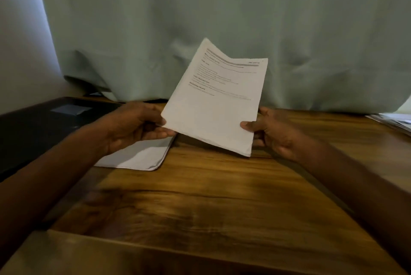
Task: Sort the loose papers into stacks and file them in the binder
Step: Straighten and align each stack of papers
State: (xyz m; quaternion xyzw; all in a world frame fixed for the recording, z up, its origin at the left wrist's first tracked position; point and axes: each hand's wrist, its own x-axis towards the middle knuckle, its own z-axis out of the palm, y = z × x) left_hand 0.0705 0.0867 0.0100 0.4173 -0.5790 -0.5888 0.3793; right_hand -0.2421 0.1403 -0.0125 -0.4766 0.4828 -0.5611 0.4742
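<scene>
A brown wooden table with dark grain (222, 196) carries a flat stack of white papers (138, 156) at its left. Just beside it, further left, lies a black flat binder (40, 127). More white sheets (393, 122) lie at the far right edge.

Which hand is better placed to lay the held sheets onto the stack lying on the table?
Left, probably. The left hand grips the held sheets right above the stack. The right hand grips the far edge, farther away.

Both hands (135, 124) (274, 131) hold printed papers (214, 105) above the table (200, 203).
</scene>
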